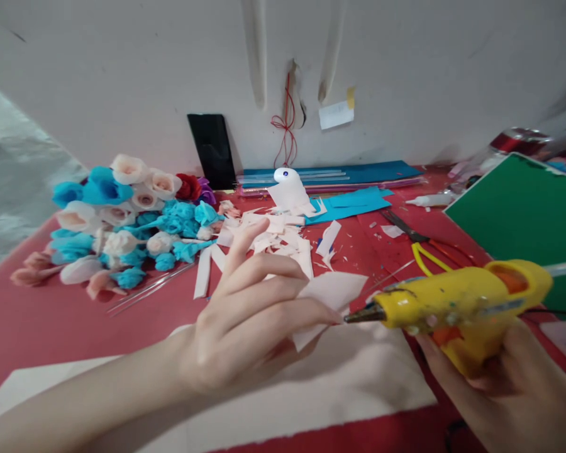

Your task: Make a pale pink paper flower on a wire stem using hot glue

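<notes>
My left hand (252, 314) is closed on a pale pink piece of paper (334, 290), its index finger raised apart from the others. In my right hand (509, 390) is a yellow hot glue gun (453, 299), its metal nozzle pointing left. The nozzle tip sits right by the left fingertips and the paper's lower edge; I cannot tell whether it touches. A large pale sheet (358, 371) lies on the red table under both hands. Behind the left hand are pale paper scraps (283, 239) and a white paper figure (290, 192) with a blue-dotted eye.
Blue, white, pink and red paper flowers (136, 220) crowd the left. A black phone (212, 151) leans on the wall. Blue paper (353, 202) and scissors (417, 242) lie further back. At right are pliers-like red handles (453, 251) and a green board (523, 220).
</notes>
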Available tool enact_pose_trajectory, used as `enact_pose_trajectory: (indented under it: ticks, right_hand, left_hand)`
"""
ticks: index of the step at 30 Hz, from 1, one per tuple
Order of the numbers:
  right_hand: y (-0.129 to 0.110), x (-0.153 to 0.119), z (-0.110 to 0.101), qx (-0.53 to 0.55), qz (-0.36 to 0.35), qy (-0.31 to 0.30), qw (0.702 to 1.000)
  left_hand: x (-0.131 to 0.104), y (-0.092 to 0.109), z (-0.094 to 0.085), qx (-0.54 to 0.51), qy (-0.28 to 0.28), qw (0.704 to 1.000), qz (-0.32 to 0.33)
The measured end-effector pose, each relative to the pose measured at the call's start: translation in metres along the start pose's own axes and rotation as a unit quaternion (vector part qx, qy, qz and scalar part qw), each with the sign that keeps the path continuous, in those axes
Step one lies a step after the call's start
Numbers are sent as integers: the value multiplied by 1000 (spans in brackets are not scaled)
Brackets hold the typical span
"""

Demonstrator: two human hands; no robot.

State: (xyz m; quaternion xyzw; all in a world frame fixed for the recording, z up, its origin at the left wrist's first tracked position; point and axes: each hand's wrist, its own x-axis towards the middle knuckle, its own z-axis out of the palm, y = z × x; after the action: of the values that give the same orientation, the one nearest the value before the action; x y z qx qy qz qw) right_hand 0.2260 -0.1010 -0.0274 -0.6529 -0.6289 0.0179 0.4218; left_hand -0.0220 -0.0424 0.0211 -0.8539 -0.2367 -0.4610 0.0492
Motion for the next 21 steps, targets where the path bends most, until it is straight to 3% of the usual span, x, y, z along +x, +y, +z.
enact_pose_trajectory:
  ticks: [3, 12, 17, 21]
  right_hand:
    - [2, -2, 0, 0, -29, -14, 999]
    - [3, 1, 2, -5, -16, -10, 1000]
    - [0, 2, 0, -64, -26, 8, 998]
    - [-3, 5, -3, -94, -50, 29, 994]
  left_hand:
    - [1, 1, 0, -2, 5, 1000, 0]
    - [0, 2, 1, -9, 10, 1000, -14]
    - [1, 1, 0, -4, 1, 1000, 1]
    - [2, 2, 2, 7, 15, 1000, -23]
